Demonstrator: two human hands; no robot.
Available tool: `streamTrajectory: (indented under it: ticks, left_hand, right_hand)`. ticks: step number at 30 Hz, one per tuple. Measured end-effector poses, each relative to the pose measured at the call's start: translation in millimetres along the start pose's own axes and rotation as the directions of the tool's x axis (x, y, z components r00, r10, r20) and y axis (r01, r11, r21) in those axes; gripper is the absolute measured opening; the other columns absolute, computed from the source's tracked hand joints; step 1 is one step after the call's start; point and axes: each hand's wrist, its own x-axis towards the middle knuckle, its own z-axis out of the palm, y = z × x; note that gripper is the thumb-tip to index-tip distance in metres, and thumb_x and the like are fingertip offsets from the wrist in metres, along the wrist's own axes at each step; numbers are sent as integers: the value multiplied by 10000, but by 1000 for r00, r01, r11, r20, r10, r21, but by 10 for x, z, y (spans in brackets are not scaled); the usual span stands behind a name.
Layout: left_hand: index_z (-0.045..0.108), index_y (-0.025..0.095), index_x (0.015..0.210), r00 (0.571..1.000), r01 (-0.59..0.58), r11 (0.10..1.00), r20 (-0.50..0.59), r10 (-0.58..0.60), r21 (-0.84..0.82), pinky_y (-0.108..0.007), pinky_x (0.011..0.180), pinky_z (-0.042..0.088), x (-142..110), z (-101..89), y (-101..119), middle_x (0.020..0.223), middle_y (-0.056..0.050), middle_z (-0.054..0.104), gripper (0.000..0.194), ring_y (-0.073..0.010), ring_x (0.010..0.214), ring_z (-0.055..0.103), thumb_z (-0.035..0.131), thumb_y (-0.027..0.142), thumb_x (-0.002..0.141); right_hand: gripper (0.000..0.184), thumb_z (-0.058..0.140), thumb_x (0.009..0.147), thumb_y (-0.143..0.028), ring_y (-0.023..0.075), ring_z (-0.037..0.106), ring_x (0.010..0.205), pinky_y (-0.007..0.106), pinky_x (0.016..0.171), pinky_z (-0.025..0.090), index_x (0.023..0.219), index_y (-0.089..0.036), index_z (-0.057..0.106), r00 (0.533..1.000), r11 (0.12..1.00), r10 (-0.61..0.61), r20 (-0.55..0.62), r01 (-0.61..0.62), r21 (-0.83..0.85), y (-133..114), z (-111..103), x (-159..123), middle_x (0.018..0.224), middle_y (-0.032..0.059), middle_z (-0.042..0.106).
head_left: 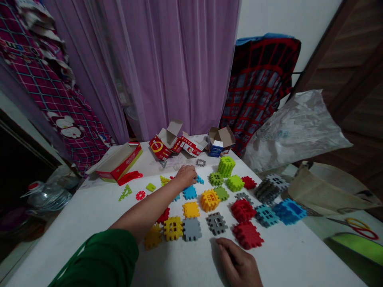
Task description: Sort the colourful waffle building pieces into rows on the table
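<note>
My left hand (pixel 186 175) reaches far across the white table, its fingers curled down close to a small blue piece (pixel 200 180); what lies under the fingertips is hidden. A blue square block piece (pixel 189 193) lies just below that wrist. Loosely closed, my right hand (pixel 237 263) rests near the front edge with nothing visible in it. Closest to it are a grey window piece (pixel 216 223) and a stack of red square pieces (pixel 247 235). Between the hands lie an orange piece (pixel 190 209), a yellow-orange stack (pixel 210 200) and a grey square (pixel 192 229).
Stacked green (pixel 226 166), grey (pixel 271 188) and blue pieces (pixel 289 211) line the right side. Opened cartons (pixel 160 148) stand at the back, with a long red box (pixel 119 162) at left. Scissors (pixel 362 228) lie beyond the right edge.
</note>
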Motion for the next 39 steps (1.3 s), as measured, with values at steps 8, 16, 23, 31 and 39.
streamTrajectory:
  ticks: [8,16,23,31,39]
  left_hand:
    - [756,262,988,1000,-8,998,-28,6,-62,-365,991,404,-15,37,-23,1126,-54,657,206,-247,1127,568,692,365,822]
    - [757,257,1028,955,270,953,-90,-283,-138,-291,943,455,-273,-105,-649,1107,-42,701,253,-203,1054,617,553,252,879]
    - [755,284,1051,939,335,932,-28,-342,-137,-300,895,474,-376,-57,-810,1099,-42,721,264,-229,1048,640,599,331,843]
    - [750,268,999,941,336,938,-16,-338,-90,-363,950,457,-227,30,-456,1131,-68,699,315,-265,1094,618,670,454,757]
    - [750,244,958,924,383,919,15,-383,-99,-337,889,480,-180,39,-430,1113,-73,724,225,-249,1049,650,607,297,793]
  right_hand:
    - [354,508,940,-487,151,722,661,161,633,548,883,-233,748,1000,1000,-1,9,1,-7,-24,-20,17,776,36,764]
    - [375,502,935,-499,169,731,684,176,642,567,893,-222,751,998,999,-8,66,11,-44,-18,-55,36,795,54,771]
    - [302,526,923,-420,157,737,674,147,630,561,893,-220,750,993,995,-56,105,65,-81,39,-86,74,786,35,772]
    - [290,538,916,-405,159,740,669,146,623,565,897,-213,755,990,992,-73,120,85,-96,85,-104,83,793,40,776]
    - [290,534,923,-405,152,744,685,135,642,562,897,-217,753,990,990,-90,109,101,-98,89,-113,94,799,32,777]
